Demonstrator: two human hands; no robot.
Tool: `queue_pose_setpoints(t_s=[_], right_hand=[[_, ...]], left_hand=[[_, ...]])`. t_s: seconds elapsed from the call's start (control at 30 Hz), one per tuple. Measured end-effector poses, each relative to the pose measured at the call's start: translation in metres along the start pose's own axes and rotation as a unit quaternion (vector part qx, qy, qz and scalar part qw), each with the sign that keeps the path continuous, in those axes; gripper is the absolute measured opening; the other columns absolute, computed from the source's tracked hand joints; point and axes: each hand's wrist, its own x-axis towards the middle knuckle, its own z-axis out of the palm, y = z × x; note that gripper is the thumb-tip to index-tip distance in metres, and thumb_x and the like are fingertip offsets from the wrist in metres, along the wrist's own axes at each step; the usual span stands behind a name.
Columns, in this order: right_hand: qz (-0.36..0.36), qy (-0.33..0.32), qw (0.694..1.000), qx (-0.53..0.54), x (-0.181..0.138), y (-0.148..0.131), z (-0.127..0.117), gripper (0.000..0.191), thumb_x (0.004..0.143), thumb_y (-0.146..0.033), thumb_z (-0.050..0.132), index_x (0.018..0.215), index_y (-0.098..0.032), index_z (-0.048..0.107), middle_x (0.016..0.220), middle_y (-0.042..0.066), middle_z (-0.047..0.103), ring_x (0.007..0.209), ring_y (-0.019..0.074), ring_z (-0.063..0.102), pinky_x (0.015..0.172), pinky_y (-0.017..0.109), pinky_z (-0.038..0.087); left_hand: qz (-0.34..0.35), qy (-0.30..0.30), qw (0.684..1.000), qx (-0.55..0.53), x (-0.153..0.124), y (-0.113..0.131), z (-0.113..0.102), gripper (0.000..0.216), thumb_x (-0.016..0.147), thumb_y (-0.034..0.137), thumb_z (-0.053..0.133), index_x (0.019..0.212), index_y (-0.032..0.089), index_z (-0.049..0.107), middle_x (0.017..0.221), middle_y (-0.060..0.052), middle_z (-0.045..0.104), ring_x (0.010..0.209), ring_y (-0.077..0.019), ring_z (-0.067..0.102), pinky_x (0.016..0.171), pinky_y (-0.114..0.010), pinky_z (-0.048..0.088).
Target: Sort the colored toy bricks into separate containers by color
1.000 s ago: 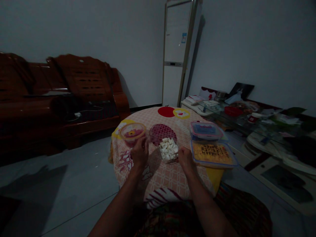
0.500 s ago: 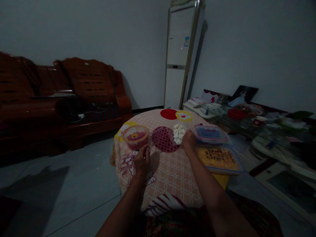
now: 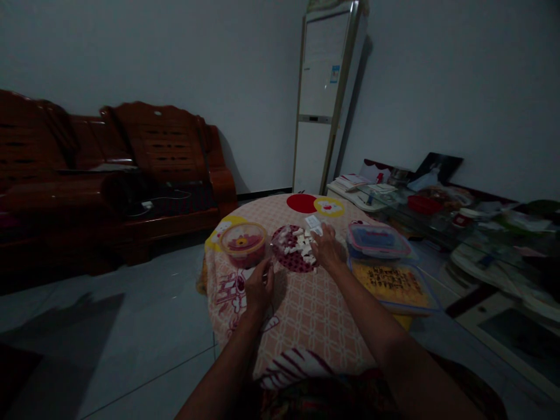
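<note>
A round table under a pink patterned cloth (image 3: 306, 315) stands in front of me. Small white pieces (image 3: 298, 245) lie scattered on a dark red dotted circle of the cloth. My right hand (image 3: 326, 249) hovers at the right edge of the pile, fingers closed on a small clear container (image 3: 313, 222) that is tipped over it. My left hand (image 3: 259, 287) rests on the cloth nearer to me, fingers curled; what they hold is too dim to make out. A round clear tub with a yellow rim (image 3: 243, 242) stands just beyond the left hand.
Two flat lidded boxes, a blue one (image 3: 377, 239) and a yellow one (image 3: 396, 281), sit at the table's right. A dark wooden sofa (image 3: 109, 175) is on the left and a tall white air-conditioner (image 3: 319, 99) behind. A cluttered low glass table (image 3: 459, 227) is at the right.
My right hand lifted the clear container of white pieces, carried it further back and tipped it; the pieces now lie loose on the cloth. My left hand let go and drew back.
</note>
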Motion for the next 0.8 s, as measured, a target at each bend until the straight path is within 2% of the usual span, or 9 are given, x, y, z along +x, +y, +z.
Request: queue_pose_setpoints(t_s=[0.1, 0.23, 0.4, 0.5, 0.63, 0.8], right_hand=[[0.009, -0.017, 0.999, 0.051, 0.002, 0.009, -0.002, 0.041, 0.084, -0.025, 0.07, 0.125, -0.024, 0.069, 0.158, 0.013, 0.037, 0.145, 0.0365, 0.031, 0.112, 0.052, 0.037], [-0.015, -0.032, 0.993, 0.109, 0.006, 0.019, 0.0, 0.046, 0.079, -0.019, 0.073, 0.124, -0.023, 0.07, 0.155, 0.013, 0.041, 0.138, 0.0325, 0.043, 0.112, 0.05, 0.038], [-0.114, 0.01, 0.99, 0.089, -0.01, 0.015, 0.0, 0.046, 0.078, -0.012, 0.071, 0.123, -0.02, 0.067, 0.154, 0.016, 0.042, 0.133, 0.032, 0.045, 0.108, 0.054, 0.041], [-0.13, 0.005, 0.99, 0.049, -0.025, 0.006, -0.004, 0.047, 0.078, -0.009, 0.07, 0.122, -0.022, 0.066, 0.153, 0.014, 0.043, 0.134, 0.0305, 0.042, 0.108, 0.052, 0.041], [-0.098, 0.014, 0.995, 0.009, -0.031, 0.003, -0.009, 0.044, 0.079, -0.009, 0.068, 0.122, -0.02, 0.066, 0.151, 0.015, 0.045, 0.136, 0.0319, 0.039, 0.11, 0.05, 0.039], [-0.031, 0.087, 0.995, 0.025, -0.023, 0.012, -0.013, 0.048, 0.08, -0.011, 0.066, 0.128, -0.016, 0.063, 0.153, 0.017, 0.041, 0.135, 0.0336, 0.04, 0.111, 0.049, 0.037]], left_hand=[[-0.005, -0.015, 1.0, -0.003, 0.0, -0.004, 0.002, 0.03, 0.092, 0.027, 0.051, 0.115, 0.018, 0.068, 0.107, -0.01, 0.076, 0.088, -0.0204, 0.073, 0.071, -0.03, 0.06], [0.009, -0.027, 1.0, 0.005, 0.001, -0.009, 0.004, 0.032, 0.091, 0.025, 0.051, 0.116, 0.018, 0.068, 0.111, -0.011, 0.075, 0.092, -0.023, 0.073, 0.077, -0.033, 0.06], [0.008, -0.011, 0.999, 0.029, 0.001, -0.008, 0.002, 0.029, 0.09, 0.023, 0.05, 0.11, 0.019, 0.071, 0.104, -0.009, 0.077, 0.089, -0.0232, 0.074, 0.078, -0.032, 0.058], [0.005, 0.001, 0.999, 0.042, 0.0, -0.006, 0.001, 0.028, 0.089, 0.023, 0.051, 0.108, 0.018, 0.072, 0.101, -0.009, 0.078, 0.083, -0.0215, 0.074, 0.072, -0.029, 0.057], [0.0, 0.007, 0.999, 0.05, 0.0, -0.003, 0.0, 0.028, 0.089, 0.025, 0.05, 0.106, 0.018, 0.072, 0.099, -0.009, 0.078, 0.077, -0.0205, 0.074, 0.067, -0.028, 0.055], [0.004, 0.012, 0.999, 0.051, 0.0, -0.001, 0.0, 0.028, 0.089, 0.024, 0.051, 0.106, 0.019, 0.072, 0.1, -0.009, 0.078, 0.08, -0.0209, 0.074, 0.071, -0.029, 0.055]])
